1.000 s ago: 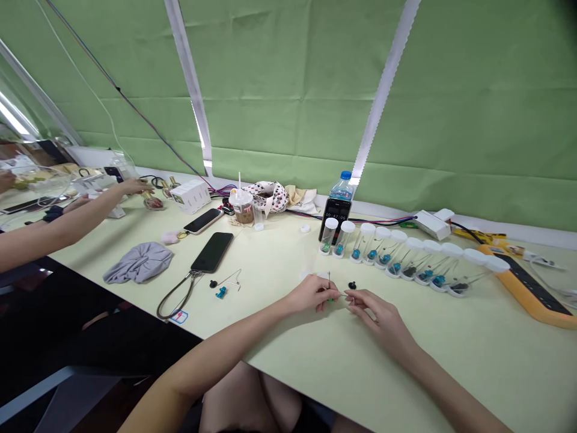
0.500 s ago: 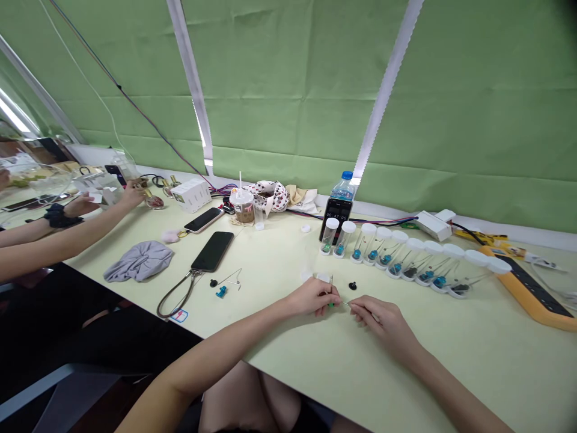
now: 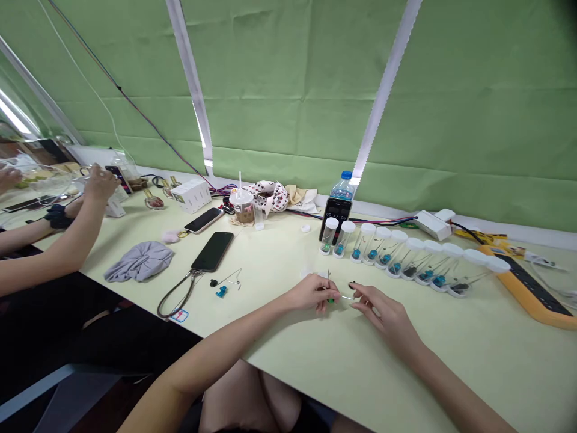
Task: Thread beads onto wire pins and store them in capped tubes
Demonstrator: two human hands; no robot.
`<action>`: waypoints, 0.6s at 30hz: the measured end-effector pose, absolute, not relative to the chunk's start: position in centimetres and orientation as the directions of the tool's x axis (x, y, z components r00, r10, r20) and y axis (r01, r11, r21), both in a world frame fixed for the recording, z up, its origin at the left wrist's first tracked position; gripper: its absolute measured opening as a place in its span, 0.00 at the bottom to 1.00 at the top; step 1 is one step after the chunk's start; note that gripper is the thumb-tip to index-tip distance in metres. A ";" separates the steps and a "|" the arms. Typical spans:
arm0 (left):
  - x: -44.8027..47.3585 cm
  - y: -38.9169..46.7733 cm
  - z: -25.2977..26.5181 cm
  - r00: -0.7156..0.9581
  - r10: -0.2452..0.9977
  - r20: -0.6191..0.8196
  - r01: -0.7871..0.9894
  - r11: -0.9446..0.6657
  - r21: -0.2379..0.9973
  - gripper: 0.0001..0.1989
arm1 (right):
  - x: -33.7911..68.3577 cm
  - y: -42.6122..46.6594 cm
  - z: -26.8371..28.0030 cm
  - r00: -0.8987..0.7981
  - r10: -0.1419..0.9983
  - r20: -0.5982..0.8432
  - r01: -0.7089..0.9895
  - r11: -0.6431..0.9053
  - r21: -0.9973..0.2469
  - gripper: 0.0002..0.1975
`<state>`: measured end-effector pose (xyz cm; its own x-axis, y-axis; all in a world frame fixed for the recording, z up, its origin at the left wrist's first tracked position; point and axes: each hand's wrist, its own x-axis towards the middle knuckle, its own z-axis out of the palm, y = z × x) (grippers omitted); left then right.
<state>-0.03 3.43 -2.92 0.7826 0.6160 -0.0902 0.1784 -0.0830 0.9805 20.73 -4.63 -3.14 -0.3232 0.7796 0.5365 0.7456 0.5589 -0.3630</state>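
My left hand [image 3: 312, 293] is closed on a small green plastic piece [image 3: 332, 300] at its fingertips. From that piece one thin bent metal wire [image 3: 347, 297] points toward my other hand, and a short part stands up above my fingers. My right hand [image 3: 380, 310] has thumb and forefinger apart around the wire's free end; nothing shows held in it. Its forefinger tip is beside a small black knob-like part [image 3: 351, 284], partly hidden; whether they touch I cannot tell. A small clear container lies partly hidden behind my left hand.
Several white-capped clear tubes [image 3: 368, 243] line the table in front of a propped phone [image 3: 336, 215]. At left lie a blue part [image 3: 221, 291], a black part [image 3: 213, 283] and a dark phone [image 3: 213, 252]. An orange power strip [image 3: 532, 294] lies right. A co-worker's arms reach in at far left.
My right thumb and forefinger have parted from the wire's end, and the forefinger has risen toward the black part. My left hand keeps its hold. The co-worker's arm has lifted and moved left.
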 end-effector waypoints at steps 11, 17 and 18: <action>0.0 3.0 -2.9 0.796 0.589 -0.137 0.175 -0.009 0.984 0.22 | 21.7 -4.6 -4.0 -0.431 0.633 0.643 0.750 0.647 -0.135 0.12; 0.1 3.0 -3.2 0.800 0.577 -0.163 0.188 0.016 0.982 0.23 | 22.2 -4.8 -4.0 -0.507 0.609 0.610 0.743 0.668 -0.048 0.14; 0.1 3.0 -3.3 0.798 0.580 -0.164 0.190 0.016 0.982 0.22 | 22.2 -4.8 -4.0 -0.513 0.608 0.606 0.743 0.668 -0.042 0.14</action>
<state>0.12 2.97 -3.26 0.7979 0.5800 -0.1642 0.1904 0.0159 0.9816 22.15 -4.79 -4.03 -0.5129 0.6083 0.6057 0.7426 0.6684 -0.0424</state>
